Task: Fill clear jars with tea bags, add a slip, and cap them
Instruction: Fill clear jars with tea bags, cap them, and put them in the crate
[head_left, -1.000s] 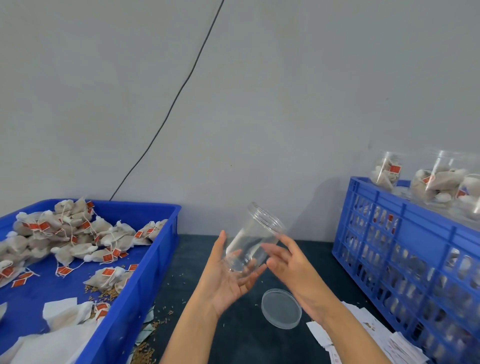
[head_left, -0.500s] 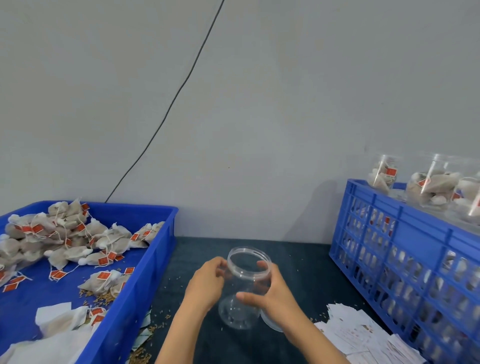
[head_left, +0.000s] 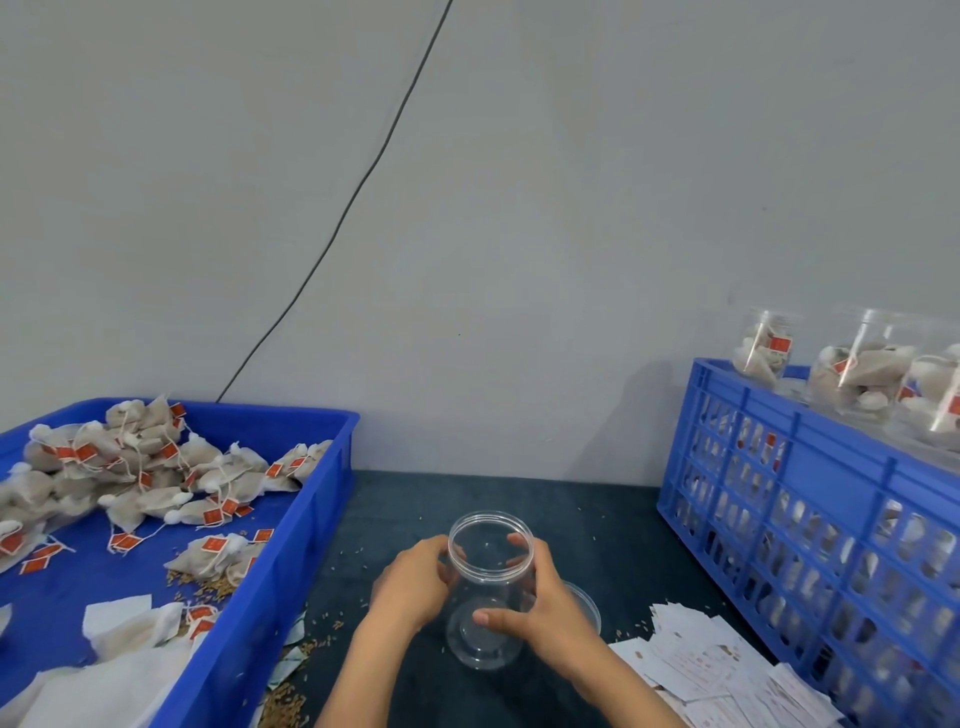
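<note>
two hands grip one empty clear jar (head_left: 488, 587) upright on the dark table (head_left: 597, 525): left hand (head_left: 415, 587) and right hand (head_left: 540, 608) curl round its sides, between tea-bag bin (head_left: 291, 561) and crate (head_left: 810, 519).

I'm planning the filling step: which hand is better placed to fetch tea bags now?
Left, probably. The left hand grips the empty jar on the side facing the tray of tea bags; the right hand can steady the jar.

Plain grey wall (head_left: 571, 208), thin black cable (head_left: 363, 182) running diagonally down it, dark tabletop (head_left: 597, 525) below
</note>
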